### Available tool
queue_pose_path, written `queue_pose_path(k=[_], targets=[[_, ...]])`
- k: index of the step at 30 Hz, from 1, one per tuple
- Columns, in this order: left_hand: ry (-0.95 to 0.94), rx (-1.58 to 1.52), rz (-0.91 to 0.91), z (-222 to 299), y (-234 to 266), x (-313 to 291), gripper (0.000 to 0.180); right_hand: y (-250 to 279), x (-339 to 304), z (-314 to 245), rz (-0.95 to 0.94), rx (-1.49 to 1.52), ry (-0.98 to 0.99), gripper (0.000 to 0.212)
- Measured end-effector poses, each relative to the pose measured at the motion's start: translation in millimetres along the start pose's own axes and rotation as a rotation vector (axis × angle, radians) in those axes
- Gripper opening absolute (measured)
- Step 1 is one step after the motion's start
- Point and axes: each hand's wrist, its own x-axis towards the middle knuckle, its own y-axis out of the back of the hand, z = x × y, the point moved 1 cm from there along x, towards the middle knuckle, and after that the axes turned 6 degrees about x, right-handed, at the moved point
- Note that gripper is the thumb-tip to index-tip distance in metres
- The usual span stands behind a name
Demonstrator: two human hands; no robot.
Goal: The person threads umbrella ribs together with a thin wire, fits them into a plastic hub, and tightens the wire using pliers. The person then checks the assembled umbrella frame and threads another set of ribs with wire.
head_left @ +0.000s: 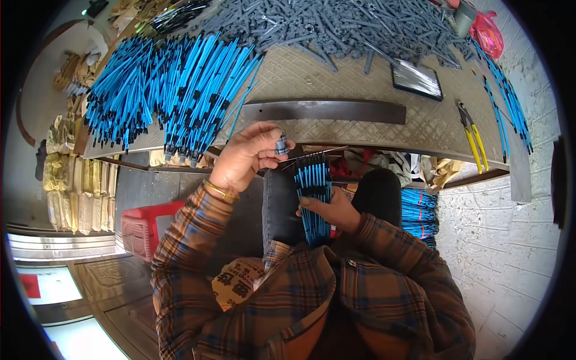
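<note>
Left: your left hand (243, 150) is pinching a small blue-grey cylindrical plastic fitting (281, 146) between thumb and fingers, near the front edge of the beige patterned table (288, 78). Right: your right hand (337, 210) is closing its fingers around a bundle of slim blue-and-black rods (314, 175), its long axis pointing toward that edge. The fitting is sitting left of their far ends, your left hand lying nearer those.

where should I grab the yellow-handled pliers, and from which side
Probably around both yellow handles, from the near edge of the table with your right hand. The pliers lie with the handles slightly spread and pointing toward you, the dark metal head pointing away. That hand holds the blue rods, so it would need freeing first.
</note>
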Motion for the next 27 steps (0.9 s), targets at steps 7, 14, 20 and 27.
queue_pose_path(k=[7, 14, 20, 27], targets=[[-0.010, 0.029, -0.030, -7.9, 11.6, -11.9, 0.021, -11.8, 4.8, -3.2, 0.013, -0.019, -0.002, 0.031], [-0.063, 0.162, -0.031, -6.7, 10.6, -15.4, 0.025, -10.8, 8.5, -1.9, -0.009, -0.123, -0.019, 0.023], [-0.087, 0.288, 0.008, -2.7, 10.1, -19.7, 0.025, -11.3, 9.4, 2.7, 0.010, -0.159, -0.002, 0.025], [-0.157, 0.404, -0.040, 1.3, 0.8, -30.9, 0.028, -14.3, 6.5, 1.4, 0.002, -0.186, 0.043, 0.026]])
